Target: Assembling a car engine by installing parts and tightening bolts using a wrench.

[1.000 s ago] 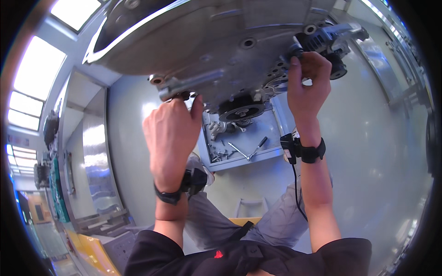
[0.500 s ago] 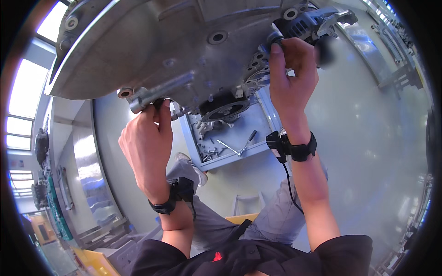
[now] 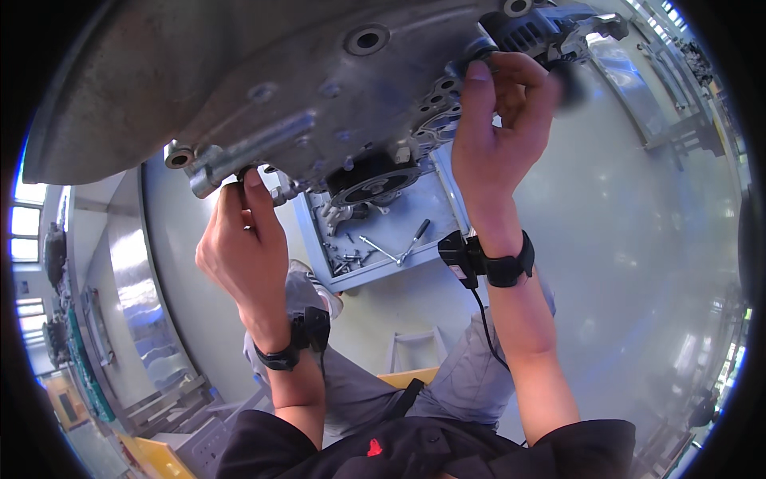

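Note:
A large grey metal engine point(image 3: 239, 96) fills the upper part of the view. My left hand point(image 3: 243, 239) is closed in a pinch at its lower left edge, beside a cylindrical metal boss point(image 3: 206, 184). The thumb and fingers press together near a dark spot, and what they hold is too small to name. Farther right, my right hand point(image 3: 503, 152) reaches up to the engine's side, next to a finned alternator point(image 3: 523, 36). Its thumb and forefinger pinch something at a rounded metal fitting, largely hidden by the fingers. A black ribbed pulley point(image 3: 375, 190) sits between both hands.
Below the engine stands a blue-rimmed tray point(image 3: 375, 275) holding a ratchet wrench point(image 3: 423, 230) and several loose bolts point(image 3: 347, 259). A yellow stool edge point(image 3: 407, 375) shows between my legs. Black straps with small boxes and cables sit on both wrists.
The view has shifted, so the engine appears larger and the tray sits slightly left. Both hands stay at the same places on the engine, still pinching.

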`<control>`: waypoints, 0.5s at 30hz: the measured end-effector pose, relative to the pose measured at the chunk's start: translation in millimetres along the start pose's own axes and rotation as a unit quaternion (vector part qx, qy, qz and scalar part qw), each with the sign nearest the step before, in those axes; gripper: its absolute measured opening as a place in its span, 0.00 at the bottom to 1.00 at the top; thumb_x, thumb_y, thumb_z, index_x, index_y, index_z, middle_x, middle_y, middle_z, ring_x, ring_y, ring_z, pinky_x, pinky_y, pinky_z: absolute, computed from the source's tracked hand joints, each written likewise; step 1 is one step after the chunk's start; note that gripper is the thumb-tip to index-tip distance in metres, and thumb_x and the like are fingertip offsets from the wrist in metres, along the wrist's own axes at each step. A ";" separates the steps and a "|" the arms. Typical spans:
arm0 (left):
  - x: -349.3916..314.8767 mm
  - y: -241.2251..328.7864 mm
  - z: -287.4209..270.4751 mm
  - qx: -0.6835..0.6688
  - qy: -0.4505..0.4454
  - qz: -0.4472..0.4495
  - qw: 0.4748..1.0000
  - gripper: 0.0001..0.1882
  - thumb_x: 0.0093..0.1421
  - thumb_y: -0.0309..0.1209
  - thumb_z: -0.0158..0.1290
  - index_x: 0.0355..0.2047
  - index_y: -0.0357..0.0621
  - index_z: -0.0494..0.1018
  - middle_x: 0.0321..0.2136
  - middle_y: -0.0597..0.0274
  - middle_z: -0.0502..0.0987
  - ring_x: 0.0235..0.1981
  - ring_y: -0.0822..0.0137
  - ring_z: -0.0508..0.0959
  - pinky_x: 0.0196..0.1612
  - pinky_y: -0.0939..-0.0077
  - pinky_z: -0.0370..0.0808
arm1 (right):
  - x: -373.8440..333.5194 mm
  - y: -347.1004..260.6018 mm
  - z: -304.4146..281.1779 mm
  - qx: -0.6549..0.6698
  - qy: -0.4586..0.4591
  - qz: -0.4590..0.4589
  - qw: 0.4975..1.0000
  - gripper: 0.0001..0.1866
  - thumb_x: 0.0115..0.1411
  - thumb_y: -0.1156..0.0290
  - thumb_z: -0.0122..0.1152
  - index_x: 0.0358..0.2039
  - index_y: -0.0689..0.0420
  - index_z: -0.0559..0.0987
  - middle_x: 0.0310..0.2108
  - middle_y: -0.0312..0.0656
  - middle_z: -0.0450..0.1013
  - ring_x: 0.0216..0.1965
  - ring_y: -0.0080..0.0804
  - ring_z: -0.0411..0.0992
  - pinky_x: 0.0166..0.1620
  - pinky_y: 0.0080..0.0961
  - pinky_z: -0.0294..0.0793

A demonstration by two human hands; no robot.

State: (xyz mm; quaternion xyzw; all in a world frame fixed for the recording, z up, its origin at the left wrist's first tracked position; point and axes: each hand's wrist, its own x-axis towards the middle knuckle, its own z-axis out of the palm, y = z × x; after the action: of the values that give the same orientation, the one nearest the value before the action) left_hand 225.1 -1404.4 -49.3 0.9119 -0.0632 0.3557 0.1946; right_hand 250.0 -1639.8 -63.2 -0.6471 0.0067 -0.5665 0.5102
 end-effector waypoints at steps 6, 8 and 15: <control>-5.8 -2.4 -0.9 -0.007 -0.028 -0.004 1.000 0.13 0.70 0.35 0.52 0.32 0.43 0.80 0.20 0.58 0.81 0.21 0.62 0.84 0.27 0.71 0.75 | 4.3 0.5 -0.1 -0.010 0.007 -0.008 1.000 0.10 0.64 0.74 0.66 0.43 0.61 0.76 0.34 0.36 0.76 0.27 0.17 0.74 0.32 0.15 0.71; -4.4 -7.4 2.5 -0.018 -0.027 -0.009 0.999 0.13 0.69 0.35 0.53 0.29 0.42 0.78 0.19 0.62 0.80 0.19 0.63 0.82 0.25 0.72 0.73 | 2.2 -1.6 -2.1 -0.017 -0.003 -0.003 1.000 0.10 0.64 0.74 0.65 0.44 0.61 0.76 0.34 0.36 0.76 0.28 0.16 0.73 0.33 0.14 0.71; -4.6 -8.5 13.9 -0.064 0.052 0.022 0.996 0.10 0.61 0.35 0.60 0.26 0.46 0.75 0.11 0.69 0.71 0.10 0.67 0.69 0.17 0.72 0.62 | 4.0 -6.3 -5.6 -0.055 -0.006 0.008 0.998 0.11 0.65 0.74 0.65 0.45 0.61 0.74 0.34 0.36 0.78 0.28 0.16 0.73 0.34 0.13 0.72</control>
State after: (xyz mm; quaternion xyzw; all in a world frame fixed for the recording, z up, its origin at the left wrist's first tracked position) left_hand 232.6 -1402.3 -64.3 0.8761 -0.0959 0.4023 0.2478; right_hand 243.7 -1642.7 -57.0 -0.6773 0.0402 -0.5575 0.4784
